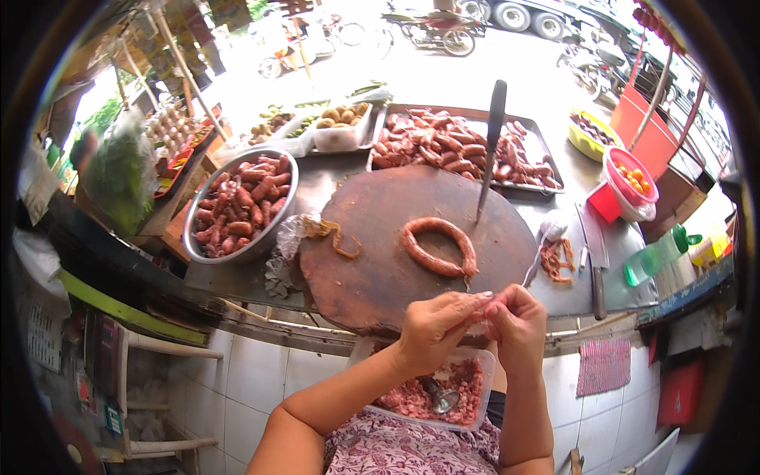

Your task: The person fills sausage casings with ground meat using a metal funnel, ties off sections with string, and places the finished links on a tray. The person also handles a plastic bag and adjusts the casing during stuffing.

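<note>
My left hand (431, 328) and my right hand (516, 321) meet just in front of the round wooden chopping board (372, 253), fingertips pinched together on a thin pale piece of sausage casing (480, 310). A curved raw sausage (438, 247) lies on the board just beyond my hands. Below my hands, on my lap, sits a clear plastic tub of minced meat (463, 380) with a metal spoon (438, 396) in it. A knife (491, 142) stands with its tip stuck in the board's far side.
A metal bowl of sausages (240, 202) stands at the left, a metal tray of sausages (459, 146) at the back. A cleaver (594, 253), casing scraps (558, 257), a green bottle (653, 257) and a red basket (629, 178) lie to the right.
</note>
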`<action>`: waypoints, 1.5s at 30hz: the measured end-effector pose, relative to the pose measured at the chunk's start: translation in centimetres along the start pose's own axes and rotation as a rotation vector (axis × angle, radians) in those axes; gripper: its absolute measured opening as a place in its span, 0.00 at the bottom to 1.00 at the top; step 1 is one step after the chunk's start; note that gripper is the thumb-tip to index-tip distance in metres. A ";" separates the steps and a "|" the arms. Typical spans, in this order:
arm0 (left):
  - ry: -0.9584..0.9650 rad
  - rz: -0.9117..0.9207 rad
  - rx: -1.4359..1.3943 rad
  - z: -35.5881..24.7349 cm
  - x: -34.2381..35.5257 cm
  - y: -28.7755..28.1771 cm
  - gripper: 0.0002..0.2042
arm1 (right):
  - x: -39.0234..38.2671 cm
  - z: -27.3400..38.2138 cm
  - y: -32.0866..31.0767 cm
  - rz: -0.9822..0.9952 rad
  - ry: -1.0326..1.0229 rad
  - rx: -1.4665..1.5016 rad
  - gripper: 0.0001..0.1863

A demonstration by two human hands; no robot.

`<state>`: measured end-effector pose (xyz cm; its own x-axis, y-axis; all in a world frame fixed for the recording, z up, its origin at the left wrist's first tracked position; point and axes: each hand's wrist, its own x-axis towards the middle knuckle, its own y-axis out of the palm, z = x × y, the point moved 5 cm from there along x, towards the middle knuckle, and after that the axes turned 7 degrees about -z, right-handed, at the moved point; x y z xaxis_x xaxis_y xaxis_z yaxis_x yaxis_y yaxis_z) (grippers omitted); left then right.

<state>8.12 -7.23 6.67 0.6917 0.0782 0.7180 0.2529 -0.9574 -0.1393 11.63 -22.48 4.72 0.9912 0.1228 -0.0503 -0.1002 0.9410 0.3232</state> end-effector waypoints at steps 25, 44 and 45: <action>-0.976 0.129 -0.559 6.2 -0.9 -0.4 0.18 | -1.0 0.6 0.3 0.251 -0.334 -0.426 0.13; -0.841 0.257 -0.645 4.8 3.9 -4.9 0.19 | 5.0 4.2 0.8 0.221 -0.412 -0.412 0.31; -0.834 0.266 -0.635 4.3 3.9 -5.1 0.19 | 5.6 4.6 1.5 0.281 -0.400 -0.385 0.31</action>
<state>12.48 -0.85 7.25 0.9758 -0.2187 -0.0074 -0.2042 -0.9220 0.3289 17.41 -21.85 9.24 0.8708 0.3251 0.3689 -0.3125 0.9451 -0.0953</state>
